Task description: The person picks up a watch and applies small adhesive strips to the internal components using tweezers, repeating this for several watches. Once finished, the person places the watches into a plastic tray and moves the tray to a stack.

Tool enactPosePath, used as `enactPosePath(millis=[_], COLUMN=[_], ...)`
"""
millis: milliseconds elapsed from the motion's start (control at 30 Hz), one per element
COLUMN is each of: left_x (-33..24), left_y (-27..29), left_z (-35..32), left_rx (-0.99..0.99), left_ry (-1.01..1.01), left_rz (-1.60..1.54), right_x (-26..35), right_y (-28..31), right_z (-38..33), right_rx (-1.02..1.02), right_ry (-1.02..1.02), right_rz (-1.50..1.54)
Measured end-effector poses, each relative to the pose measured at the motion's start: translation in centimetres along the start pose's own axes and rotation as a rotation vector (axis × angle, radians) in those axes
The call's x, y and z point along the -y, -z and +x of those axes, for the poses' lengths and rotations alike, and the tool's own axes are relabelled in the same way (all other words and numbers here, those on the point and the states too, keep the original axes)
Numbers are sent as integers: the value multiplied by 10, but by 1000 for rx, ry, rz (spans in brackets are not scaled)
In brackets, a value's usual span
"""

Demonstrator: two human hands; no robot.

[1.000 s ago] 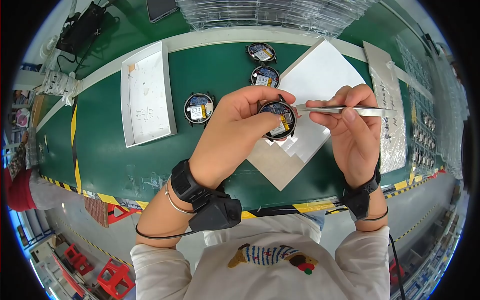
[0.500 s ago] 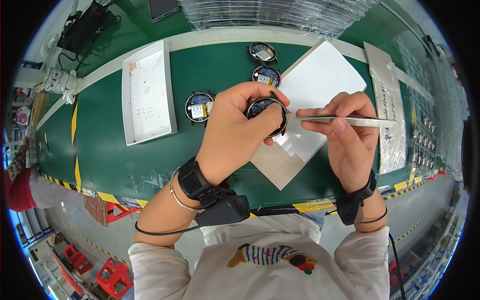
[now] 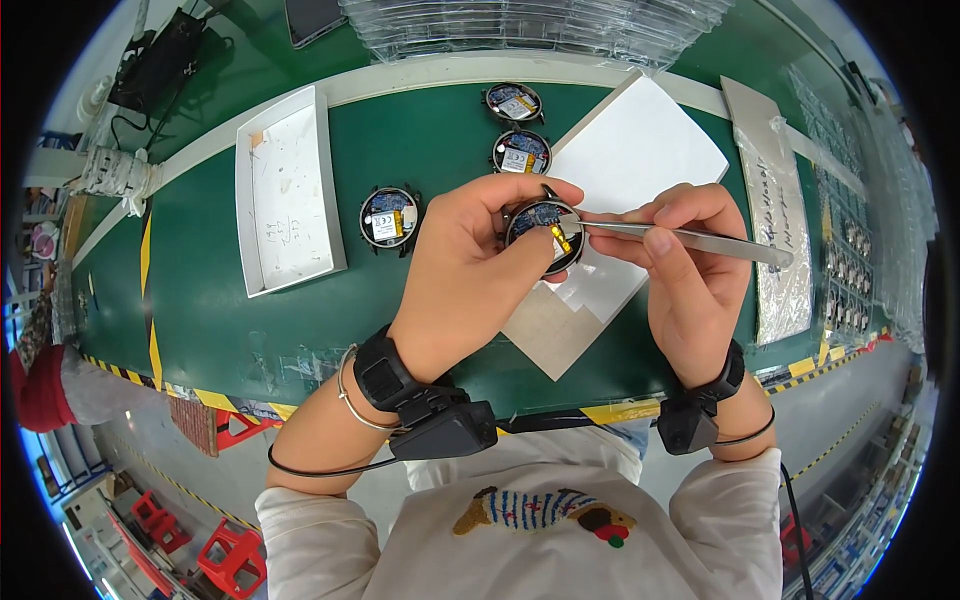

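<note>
Head view. Green worktop (image 3: 205,235), yellow-and-black tape along its near edge. Two bare hands at centre, close together.

Left hand (image 3: 450,265): fingers (image 3: 535,187) pinching an open round watch case (image 3: 548,222), held up above the worktop. Thumb laid across the case's lower left, covering part of the inside; index finger curled round the far rim. Visible inside: blue circuit board, shiny yellow strip, pale piece by the right rim.

Right hand (image 3: 705,265): thumb and first fingers pinching slim metal tweezers (image 3: 690,241), pointed leftward. Tip at the right rim of the held case, by the pale piece; cannot tell whether it touches.

Beneath and beyond the hands, a white-topped board (image 3: 645,140), set aslant, beige at its near corner. Another open case (image 3: 390,217) lies left of the left hand; two more, an upper case (image 3: 514,102) and a lower case (image 3: 521,154), sit near each other beyond it. Farther left, a shallow white tray (image 3: 285,180) with pen marks. At right, a plastic-wrapped board (image 3: 775,210) bearing handwriting. Clear plastic trays (image 3: 540,30) stacked at the far side. Black strapped device on each wrist.
</note>
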State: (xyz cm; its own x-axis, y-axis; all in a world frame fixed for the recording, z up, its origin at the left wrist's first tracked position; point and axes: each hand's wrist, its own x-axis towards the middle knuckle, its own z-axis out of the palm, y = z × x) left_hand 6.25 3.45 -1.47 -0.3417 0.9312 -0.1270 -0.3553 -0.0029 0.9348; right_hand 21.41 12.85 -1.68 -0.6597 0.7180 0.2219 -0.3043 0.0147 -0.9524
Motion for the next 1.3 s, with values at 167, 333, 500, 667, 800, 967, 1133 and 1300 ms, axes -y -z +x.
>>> enactPosePath(millis=[167,333,500,667,800,967,1133,1300], left_x=[-3,-8,-12,3,8,-12,-17,-18], left_y=[-3,4,13,5,7,0,5,8], left_z=[-1,1,6,2,0,-7,-13,-8], left_rx=[-22,-25,-43,-24,53,70,168,245], left_ry=[13,82,129,27,2,56,269,299], left_rz=[21,94,-14,-144,-20,258,245,312], right_x=[1,3,5,9,10,7,7,8], right_y=[-1,8,8,0,-8,-1,-4,-2], right_z=[-3,-6,-4,3,2,5,5,3], right_rx=[27,198,273,177,192,132,149,222], right_ry=[77,270,544,53,-298,-412,-492,-563], right_rz=[-67,-502,-549,-477,-478,-260,-253,-292])
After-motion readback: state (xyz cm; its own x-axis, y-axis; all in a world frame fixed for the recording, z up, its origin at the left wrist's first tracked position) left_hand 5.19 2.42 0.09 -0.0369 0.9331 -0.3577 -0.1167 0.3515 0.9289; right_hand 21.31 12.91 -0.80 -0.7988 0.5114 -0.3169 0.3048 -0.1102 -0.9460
